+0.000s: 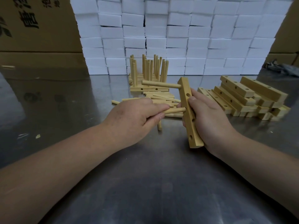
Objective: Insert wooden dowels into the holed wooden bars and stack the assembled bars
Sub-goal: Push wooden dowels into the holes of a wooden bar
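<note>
View from my head camera, looking down at the steel table [145, 175].

(a) My right hand [208, 120] gripped 1 holed wooden bar [188, 113], fingers wrapped behind it and thumb pressed on its drilled face. The bar stood nearly on end, tilted, clear of the table.

(b) 1 inserted dowel [160, 84] was seated near the bar's upper end and pointed left.

(c) My left hand [134, 117] pinched a second dowel [175, 110] between thumb and fingers, its tip touching the bar's left face about midway down. Whether it had entered a hole could not be told. A spare dowel [159, 126] projected below that hand and appeared to be held in it too.

(d) Loose dowels [161, 98] lay heaped just behind my hands.

(e) The stack of assembled bars [148, 75] sat further back, dowels upright. I could not count its layers.

(f) A pile of empty bars [246, 97] lay to the right, well apart from the stack.

(g) White foam blocks [194, 38] and cardboard boxes [32, 29] closed the background.

Progress, as I judged it: several bars were finished and stacked, this bar was barely begun with 1 dowel in, and the pile of empty bars showed that much of the job remained.
</note>
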